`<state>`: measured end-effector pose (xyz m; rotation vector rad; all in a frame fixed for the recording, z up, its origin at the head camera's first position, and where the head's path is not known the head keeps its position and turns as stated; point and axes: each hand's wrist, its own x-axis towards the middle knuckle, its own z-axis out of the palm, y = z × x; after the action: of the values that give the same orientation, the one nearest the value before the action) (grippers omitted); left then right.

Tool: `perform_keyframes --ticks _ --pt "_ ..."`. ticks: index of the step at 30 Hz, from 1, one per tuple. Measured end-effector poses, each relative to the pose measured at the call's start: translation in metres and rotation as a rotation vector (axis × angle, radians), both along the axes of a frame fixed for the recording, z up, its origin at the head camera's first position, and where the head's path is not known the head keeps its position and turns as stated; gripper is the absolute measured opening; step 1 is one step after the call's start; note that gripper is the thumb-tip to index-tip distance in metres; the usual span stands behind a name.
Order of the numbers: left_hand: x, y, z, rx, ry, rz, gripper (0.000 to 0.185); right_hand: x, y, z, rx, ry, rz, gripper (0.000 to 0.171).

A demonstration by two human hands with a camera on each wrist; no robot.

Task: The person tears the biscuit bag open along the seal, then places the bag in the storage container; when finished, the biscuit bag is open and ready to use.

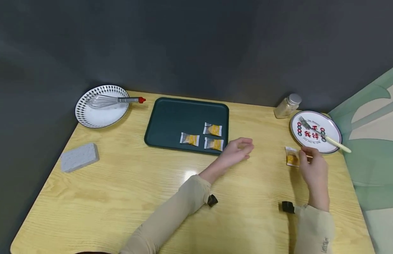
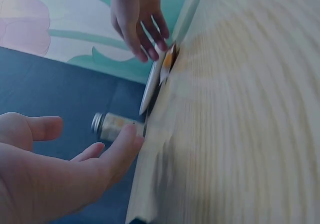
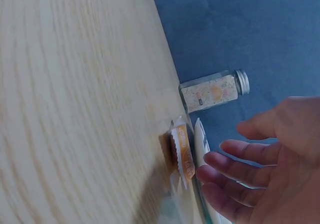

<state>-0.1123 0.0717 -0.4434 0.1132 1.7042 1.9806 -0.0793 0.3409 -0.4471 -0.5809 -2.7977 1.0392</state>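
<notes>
My right hand (image 1: 314, 167) hovers beside a small wrapped snack packet (image 1: 292, 156) on the table, fingers loosely bent and nothing between them. In the right wrist view the fingertips (image 3: 215, 159) are close to the orange-and-clear wrapper (image 3: 183, 151). My left hand (image 1: 236, 152) is held over the table by the dark green tray's (image 1: 180, 109) near right corner, its fingers extended and holding nothing. Inside that tray lie three similar packets: one behind (image 1: 212, 129), one to the left (image 1: 189, 139) and one at the near right (image 1: 213, 144).
A white plate with red characters (image 1: 306, 118) bears a fork (image 1: 333, 141) at the right. Behind it a glass jar (image 1: 286, 106) stands by the dark wall. At the left are a patterned bowl (image 1: 101, 118) with a whisk (image 1: 104, 101) across it, and a grey block (image 1: 79, 157).
</notes>
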Motion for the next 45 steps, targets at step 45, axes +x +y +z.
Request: perform_keyframes --ticks 45 --pt "0.017 0.040 -0.013 0.191 -0.096 -0.021 0.035 0.011 -0.034 0.009 -0.612 0.177 0.221 0.040"
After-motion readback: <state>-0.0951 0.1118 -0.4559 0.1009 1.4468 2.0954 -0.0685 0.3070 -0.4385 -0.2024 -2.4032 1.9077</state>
